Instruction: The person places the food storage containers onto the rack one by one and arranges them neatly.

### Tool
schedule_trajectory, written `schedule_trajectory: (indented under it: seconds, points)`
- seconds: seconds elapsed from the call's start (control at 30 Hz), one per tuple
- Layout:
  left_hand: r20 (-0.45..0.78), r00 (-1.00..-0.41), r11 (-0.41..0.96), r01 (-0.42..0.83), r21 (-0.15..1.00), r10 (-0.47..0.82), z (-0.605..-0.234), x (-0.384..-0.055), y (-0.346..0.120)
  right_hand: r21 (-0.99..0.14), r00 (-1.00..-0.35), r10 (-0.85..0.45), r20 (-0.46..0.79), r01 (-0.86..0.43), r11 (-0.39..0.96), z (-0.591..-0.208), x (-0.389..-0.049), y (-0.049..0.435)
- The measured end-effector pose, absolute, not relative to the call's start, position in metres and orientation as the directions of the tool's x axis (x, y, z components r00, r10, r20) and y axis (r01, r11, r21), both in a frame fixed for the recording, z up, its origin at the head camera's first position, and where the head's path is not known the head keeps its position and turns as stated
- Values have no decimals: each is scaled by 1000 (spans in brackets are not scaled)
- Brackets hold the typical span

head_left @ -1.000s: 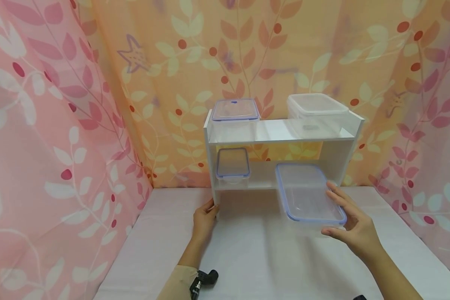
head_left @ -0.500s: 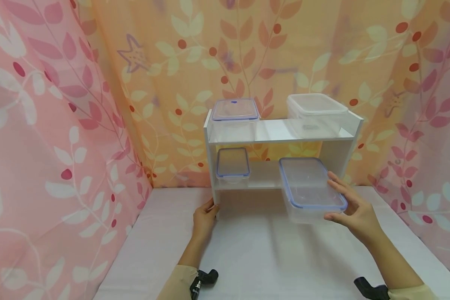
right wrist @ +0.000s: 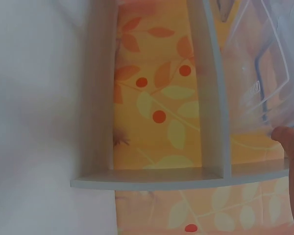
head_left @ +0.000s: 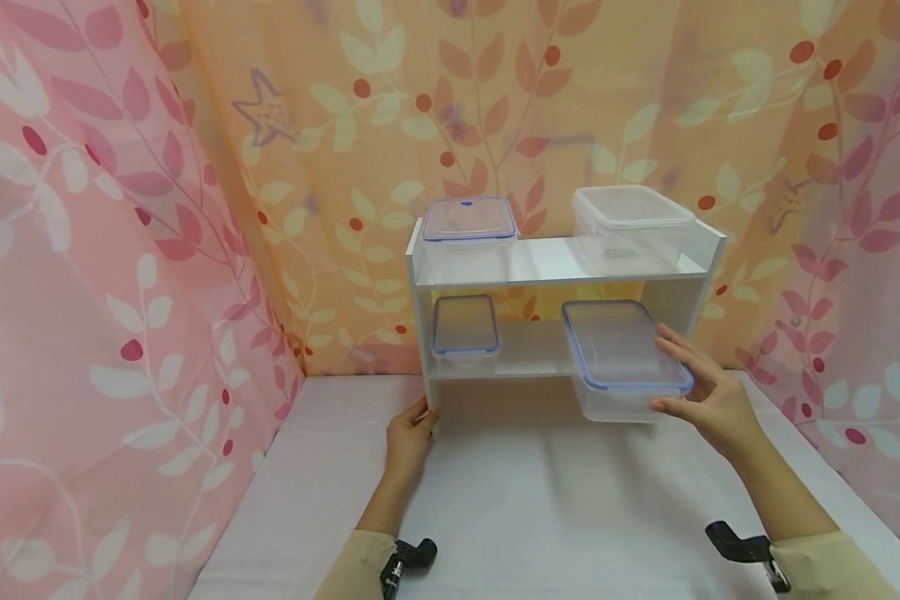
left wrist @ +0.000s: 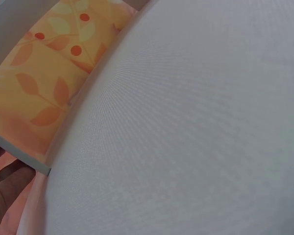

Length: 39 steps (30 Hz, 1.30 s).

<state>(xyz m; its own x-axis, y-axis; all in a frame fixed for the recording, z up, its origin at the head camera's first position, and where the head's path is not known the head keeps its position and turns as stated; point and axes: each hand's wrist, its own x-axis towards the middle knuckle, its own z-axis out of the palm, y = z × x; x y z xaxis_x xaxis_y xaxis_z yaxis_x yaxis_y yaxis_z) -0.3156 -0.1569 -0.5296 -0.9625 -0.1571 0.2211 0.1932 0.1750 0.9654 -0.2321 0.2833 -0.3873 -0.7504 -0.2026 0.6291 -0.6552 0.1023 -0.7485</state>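
A white two-tier shelf (head_left: 543, 260) stands on the table. My left hand (head_left: 410, 437) grips the foot of its left side panel; in the left wrist view the fingers (left wrist: 14, 181) lie along that panel (left wrist: 22, 156). My right hand (head_left: 708, 408) holds a large clear food container (head_left: 622, 350) with a blue-rimmed lid by its right side, thumb low and fingers at the lid edge. The container's far end is at the right part of the lower tier, its near end juts out in front. The right wrist view shows its clear underside (right wrist: 245, 93) above the lower board (right wrist: 215, 88).
A small blue-rimmed container (head_left: 465, 329) sits on the lower tier at the left. On the top tier are a container with a purple-blue-rimmed lid (head_left: 468, 221) at left and a white-lidded one (head_left: 633, 225) at right. Patterned curtains (head_left: 307, 183) surround the white-covered table (head_left: 510, 508).
My right hand has raised the large container and moved it away from me, towards the lower tier, bringing it more level. The left hand stays on the side panel.
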Motion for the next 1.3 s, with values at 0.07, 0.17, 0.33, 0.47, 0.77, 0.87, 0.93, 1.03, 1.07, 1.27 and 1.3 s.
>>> schedule_trajectory:
  seconds: [0.07, 0.17, 0.33, 0.47, 0.77, 0.87, 0.93, 1.03, 1.07, 1.27, 1.3]
  points:
    - [206, -967, 159, 181, 970, -151, -529, -316, -158, -764, -764, -198, 615, -639, 94, -386, -236, 284]
    - [192, -971, 157, 169, 973, -146, -530, -316, -159, -782, -782, -190, 594, -616, 90, -384, -242, 284]
    - [196, -970, 165, 172, 971, -143, -531, -314, -159, -781, -801, -168, 575, -598, 179, -385, -250, 285]
    - [196, -971, 152, 175, 973, -140, -532, -314, -159, -795, -819, -158, 552, -574, 196, -386, -258, 285]
    - [194, -970, 147, 173, 974, -147, -533, -315, -159, -805, -811, -149, 565, -582, 116, -386, -274, 285]
    - [200, -968, 153, 177, 972, -149, -533, -315, -159, -792, -793, -152, 590, -605, 80, -385, -278, 283]
    - [205, -967, 156, 182, 971, -151, -532, -314, -158, -787, -781, -155, 605, -616, 35, -384, -281, 282]
    - [220, -964, 165, 194, 967, -150, -532, -314, -158, -784, -773, -157, 614, -621, -9, -384, -285, 280]
    - [223, -963, 168, 197, 966, -150, -532, -314, -158, -785, -773, -159, 614, -619, -22, -384, -286, 280]
    - [202, -968, 160, 178, 971, -149, -532, -317, -158, -797, -787, -151, 599, -605, -9, -387, -293, 280]
    - [198, -969, 160, 174, 972, -149, -532, -317, -158, -798, -789, -148, 596, -603, -2, -387, -295, 280]
